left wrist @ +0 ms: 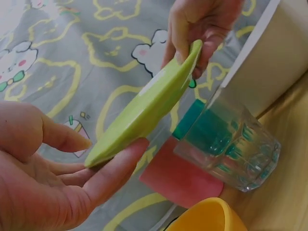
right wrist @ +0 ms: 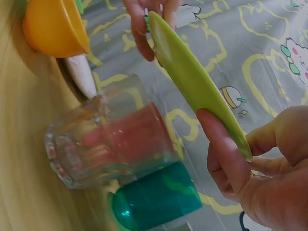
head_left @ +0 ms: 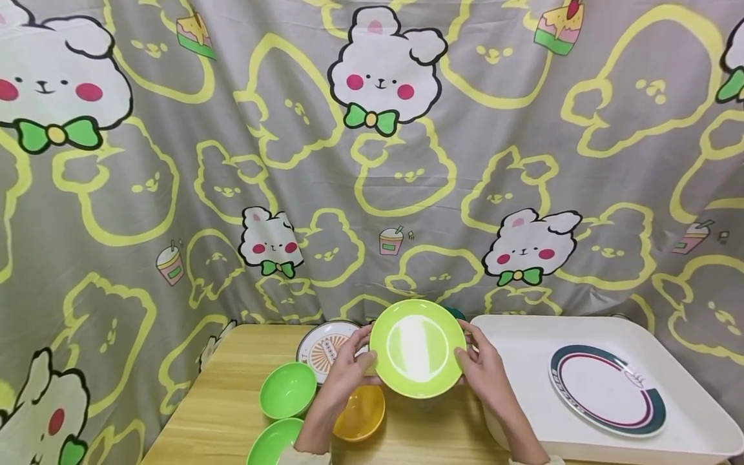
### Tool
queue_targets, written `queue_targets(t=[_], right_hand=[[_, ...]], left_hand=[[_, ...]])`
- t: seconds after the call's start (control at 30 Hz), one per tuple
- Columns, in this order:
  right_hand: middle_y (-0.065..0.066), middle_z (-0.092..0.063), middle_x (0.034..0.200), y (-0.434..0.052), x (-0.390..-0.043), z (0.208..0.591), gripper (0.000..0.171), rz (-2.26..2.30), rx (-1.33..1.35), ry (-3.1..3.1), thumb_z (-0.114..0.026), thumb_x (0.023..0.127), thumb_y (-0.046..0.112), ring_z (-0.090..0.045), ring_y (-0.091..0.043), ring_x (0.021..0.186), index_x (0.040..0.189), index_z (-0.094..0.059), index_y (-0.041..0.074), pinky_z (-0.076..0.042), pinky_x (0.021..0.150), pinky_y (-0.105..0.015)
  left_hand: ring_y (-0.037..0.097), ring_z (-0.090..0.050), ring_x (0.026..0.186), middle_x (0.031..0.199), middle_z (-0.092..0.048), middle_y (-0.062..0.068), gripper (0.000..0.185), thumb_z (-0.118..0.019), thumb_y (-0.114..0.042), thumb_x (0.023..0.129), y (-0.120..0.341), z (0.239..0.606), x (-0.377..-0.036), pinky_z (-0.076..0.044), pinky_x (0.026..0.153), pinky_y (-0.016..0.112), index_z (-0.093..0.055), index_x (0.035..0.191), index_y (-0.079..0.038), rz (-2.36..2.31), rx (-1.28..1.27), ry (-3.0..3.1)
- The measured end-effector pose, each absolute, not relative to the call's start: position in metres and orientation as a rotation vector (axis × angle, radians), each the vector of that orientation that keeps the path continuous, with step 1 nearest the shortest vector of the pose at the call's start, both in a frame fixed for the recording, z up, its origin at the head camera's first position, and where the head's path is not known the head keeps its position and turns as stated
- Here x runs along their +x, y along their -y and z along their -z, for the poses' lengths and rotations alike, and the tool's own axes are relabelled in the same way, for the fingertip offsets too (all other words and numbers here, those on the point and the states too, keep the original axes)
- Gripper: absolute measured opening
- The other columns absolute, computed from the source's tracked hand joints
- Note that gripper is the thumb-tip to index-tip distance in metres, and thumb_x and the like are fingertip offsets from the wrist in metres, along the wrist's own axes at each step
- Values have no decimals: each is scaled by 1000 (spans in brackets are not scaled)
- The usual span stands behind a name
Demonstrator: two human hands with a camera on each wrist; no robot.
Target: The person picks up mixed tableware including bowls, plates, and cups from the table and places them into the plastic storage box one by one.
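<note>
A lime-green plate [head_left: 417, 381] is held up in front of me, its upper face tilted toward the head camera. My left hand [head_left: 350, 368] pinches its left rim, thumb on top and fingers beneath. On the opposite rim my right hand [head_left: 484, 368] grips it the same way. Both wrist views show the plate edge-on, above a clear glass [left wrist: 240, 149], a pink cup [left wrist: 180, 175] and a teal cup [right wrist: 156, 197] standing on the table. Below my left hand sits an orange bowl [head_left: 360, 416], partly covered by that forearm.
Two green bowls [head_left: 287, 391] stand at the left, one cut off by the frame's bottom. Behind them lies a white patterned plate [head_left: 316, 339]. A white tray [head_left: 511, 336] at the right holds a dark-rimmed plate [head_left: 607, 391]. A printed curtain [head_left: 407, 181] hangs behind the wooden table [head_left: 203, 400].
</note>
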State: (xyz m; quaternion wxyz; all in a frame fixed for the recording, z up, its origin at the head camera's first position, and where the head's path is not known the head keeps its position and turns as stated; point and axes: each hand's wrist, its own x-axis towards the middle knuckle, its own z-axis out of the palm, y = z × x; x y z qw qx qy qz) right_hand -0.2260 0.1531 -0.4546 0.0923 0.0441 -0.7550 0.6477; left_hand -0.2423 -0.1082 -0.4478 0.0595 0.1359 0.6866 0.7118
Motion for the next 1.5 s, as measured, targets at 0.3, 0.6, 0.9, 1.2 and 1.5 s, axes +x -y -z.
queue_targets(t=[0.3, 0.6, 0.9, 1.2, 1.5], right_hand=[[-25, -58, 118, -170, -230, 445, 53, -1822, 94, 2246, -51, 101, -5, -65, -16, 75, 152, -41, 3, -59, 51, -34], [-27, -57, 122, -188, -224, 439, 53, -1741, 17, 2262, -51, 101, -2, -66, -16, 85, 153, -41, 1, -63, 56, -38], [-31, -57, 124, -224, -221, 423, 50, -1504, 42, 2340, -50, 102, 0, -66, -38, 99, 151, -42, -3, -62, 55, -33], [-33, -59, 119, -266, -214, 417, 47, -1218, 114, 2378, -51, 100, 0, -64, -45, 98, 147, -46, -9, -59, 50, -28], [-37, -62, 107, -307, -208, 415, 41, -1022, 103, 2462, -52, 100, 1, -69, -43, 82, 139, -51, -13, -56, 46, -25]], left_hand=[[41, -54, 125, 145, -43, 32, 53, -47, -3, 107, 115, 442, -238, -57, 93, 56, -30, 156, 5, -2092, 492, -2166], [42, -56, 123, 139, -53, 28, 47, -52, -1, 105, 125, 435, -236, -58, 94, 42, -41, 150, 6, -2025, 477, -2383], [44, -57, 122, 134, -58, 25, 45, -54, 1, 102, 143, 423, -244, -57, 93, 42, -46, 146, 7, -1920, 435, -2611], [46, -60, 119, 132, -59, 30, 40, -53, 5, 101, 174, 428, -262, -56, 97, 48, -50, 140, 13, -1784, 402, -2761], [51, -55, 123, 142, -51, 34, 44, -52, 4, 100, 199, 434, -279, -49, 104, 58, -47, 142, 13, -1502, 358, -2916]])
